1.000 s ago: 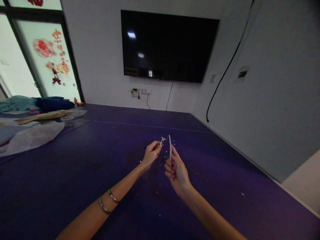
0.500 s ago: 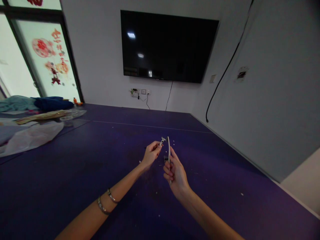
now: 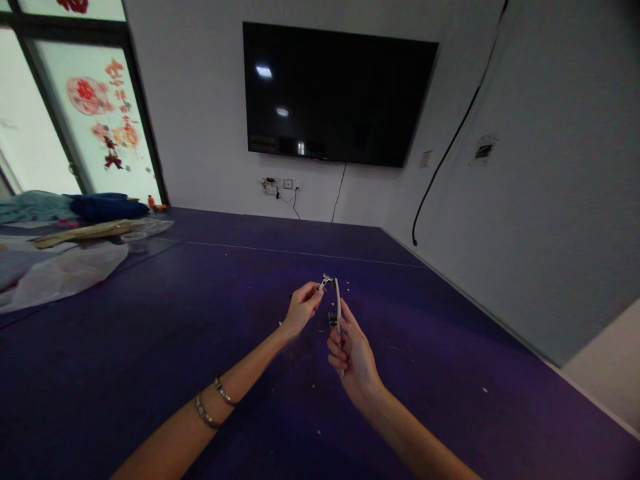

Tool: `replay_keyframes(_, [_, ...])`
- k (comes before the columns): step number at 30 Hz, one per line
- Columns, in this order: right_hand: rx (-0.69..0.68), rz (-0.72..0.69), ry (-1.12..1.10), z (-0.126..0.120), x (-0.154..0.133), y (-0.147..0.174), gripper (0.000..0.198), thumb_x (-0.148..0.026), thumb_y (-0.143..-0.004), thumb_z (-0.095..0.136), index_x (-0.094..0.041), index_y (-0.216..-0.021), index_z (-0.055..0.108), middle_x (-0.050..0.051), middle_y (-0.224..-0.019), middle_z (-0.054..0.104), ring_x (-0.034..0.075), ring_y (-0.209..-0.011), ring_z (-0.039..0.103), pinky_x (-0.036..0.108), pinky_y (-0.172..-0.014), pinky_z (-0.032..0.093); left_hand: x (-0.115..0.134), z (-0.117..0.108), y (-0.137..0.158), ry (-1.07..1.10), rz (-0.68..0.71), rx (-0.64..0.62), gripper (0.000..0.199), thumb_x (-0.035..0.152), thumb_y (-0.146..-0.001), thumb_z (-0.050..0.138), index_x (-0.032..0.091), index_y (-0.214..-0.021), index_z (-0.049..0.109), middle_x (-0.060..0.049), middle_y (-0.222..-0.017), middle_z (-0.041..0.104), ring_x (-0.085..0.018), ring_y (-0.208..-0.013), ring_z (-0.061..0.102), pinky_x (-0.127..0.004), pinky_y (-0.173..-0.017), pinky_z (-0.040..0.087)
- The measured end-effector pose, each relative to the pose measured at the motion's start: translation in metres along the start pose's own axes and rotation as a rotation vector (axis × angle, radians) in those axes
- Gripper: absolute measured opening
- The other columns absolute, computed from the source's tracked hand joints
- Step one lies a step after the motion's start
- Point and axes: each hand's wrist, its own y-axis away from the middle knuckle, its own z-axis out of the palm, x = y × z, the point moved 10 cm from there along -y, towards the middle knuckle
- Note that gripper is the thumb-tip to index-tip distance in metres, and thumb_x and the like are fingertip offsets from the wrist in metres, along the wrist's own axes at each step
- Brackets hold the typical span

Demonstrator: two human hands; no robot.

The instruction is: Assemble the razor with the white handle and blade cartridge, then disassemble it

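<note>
My left hand (image 3: pixel 303 308) is closed in a pinch on a small pale piece with a forked, metallic-looking head (image 3: pixel 324 283); its exact kind is too small to make out. Just to the right, my right hand (image 3: pixel 353 343) has its fingers wrapped round a thin, slightly curved pale strip (image 3: pixel 338 300) held nearly upright. The strip's top end is close beside the forked head, and I cannot tell whether they touch. A small dark object (image 3: pixel 333 320) shows just left of the strip, partly hidden by it. White crumbs lie about on the purple surface (image 3: pixel 225 347).
Plastic bags (image 3: pixel 75 273) and folded blue cloth (image 3: pixel 110 207) lie at the left. A television (image 3: pixel 340 93) hangs on the far wall. A black cable (image 3: pixel 450 143) dangles down the right wall, and sockets (image 3: pixel 287 184) sit below the screen.
My right hand and the pale strip have shifted slightly downward, so the strip's top sits a little lower beside the forked head. My left hand has hardly moved.
</note>
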Motion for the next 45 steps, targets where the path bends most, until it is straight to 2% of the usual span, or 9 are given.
replay_keyframes(6, [-0.018,-0.025,0.005,0.003,-0.008,-0.001,0.057,-0.028,-0.075,0.056,-0.031,-0.130,0.040,-0.009,-0.049,0.037,0.003,-0.035,0.021,0.015,-0.035,0.008,-0.001,0.001,0.001,0.003,0.001,0.005,0.024,0.038,-0.074,0.058,0.015,-0.083,0.059,0.006,-0.055,0.042,-0.004,-0.043,0.035,-0.016,-0.038,0.024])
replay_keyframes(13, [0.004,0.014,0.028,0.001,0.005,0.009,0.059,-0.028,-0.075,0.056,-0.030,-0.131,0.038,-0.009,-0.050,0.038,0.003,-0.035,0.021,0.016,-0.034,0.008,-0.002,-0.005,-0.004,0.046,0.029,0.018,0.029,0.041,-0.074,0.058,0.014,-0.085,0.059,0.005,-0.055,0.042,-0.004,-0.041,0.034,-0.016,-0.035,0.024])
replay_keyframes(16, [-0.022,-0.016,0.043,0.003,-0.005,0.006,0.057,-0.028,-0.076,0.055,-0.031,-0.131,0.038,-0.009,-0.051,0.038,0.003,-0.035,0.021,0.016,-0.034,0.009,-0.005,-0.008,-0.005,0.062,0.009,0.046,0.031,0.042,-0.074,0.057,0.013,-0.085,0.061,0.005,-0.056,0.043,-0.004,-0.040,0.035,-0.016,-0.034,0.025])
replay_keyframes(20, [-0.056,-0.119,0.085,0.004,-0.032,-0.006,0.055,-0.027,-0.076,0.055,-0.031,-0.129,0.040,-0.009,-0.053,0.041,0.002,-0.035,0.021,0.016,-0.034,0.009,-0.007,-0.010,-0.004,0.094,0.004,0.062,0.035,0.045,-0.076,0.054,0.012,-0.084,0.062,0.005,-0.053,0.042,-0.004,-0.037,0.034,-0.017,-0.034,0.025])
replay_keyframes(24, [-0.043,-0.201,0.154,-0.008,-0.053,-0.023,0.047,-0.028,-0.073,0.060,-0.023,-0.119,0.049,-0.008,-0.053,0.043,0.002,-0.035,0.022,0.015,-0.033,0.010,-0.015,-0.007,-0.002,0.174,-0.060,0.033,0.040,0.047,-0.075,0.054,0.011,-0.089,0.062,0.006,-0.053,0.041,-0.003,-0.036,0.031,-0.016,-0.032,0.019])
replay_keyframes(29, [-0.037,-0.263,0.264,-0.029,-0.064,-0.043,0.038,-0.033,-0.073,0.062,-0.021,-0.108,0.054,-0.008,-0.052,0.043,0.002,-0.035,0.023,0.015,-0.031,0.012,-0.016,-0.005,-0.001,0.208,-0.074,0.023,0.040,0.046,-0.074,0.054,0.011,-0.092,0.061,0.005,-0.057,0.044,-0.003,-0.037,0.031,-0.016,-0.032,0.018])
replay_keyframes(36, [-0.093,-0.178,0.371,-0.046,-0.055,-0.061,0.028,-0.044,-0.075,0.057,-0.019,-0.089,0.057,-0.010,-0.047,0.036,0.001,-0.033,0.017,0.015,-0.031,0.009,-0.016,-0.002,0.000,0.105,-0.070,-0.008,0.038,0.037,-0.072,0.061,0.013,-0.103,0.059,0.008,-0.050,0.039,-0.003,-0.036,0.033,-0.015,-0.033,0.023])
replay_keyframes(40, [-0.136,-0.187,0.542,-0.054,-0.058,-0.071,0.034,-0.050,-0.078,0.051,-0.018,-0.087,0.057,-0.010,-0.047,0.035,0.002,-0.032,0.020,0.017,-0.032,0.014,-0.015,0.002,-0.001,0.130,-0.057,-0.032,0.042,0.037,-0.075,0.057,0.012,-0.108,0.054,0.003,-0.064,0.053,-0.004,-0.039,0.042,-0.016,-0.032,0.027])
replay_keyframes(45, [-0.090,-0.384,0.992,-0.062,-0.083,-0.080,0.039,-0.050,-0.078,0.049,-0.015,-0.089,0.061,-0.004,-0.053,0.047,0.008,-0.042,0.038,0.020,-0.040,0.027,-0.021,0.006,-0.002,0.174,-0.086,-0.038,0.045,0.041,-0.078,0.052,0.012,-0.111,0.050,0.001,-0.067,0.055,-0.006,-0.042,0.046,-0.017,-0.034,0.034])
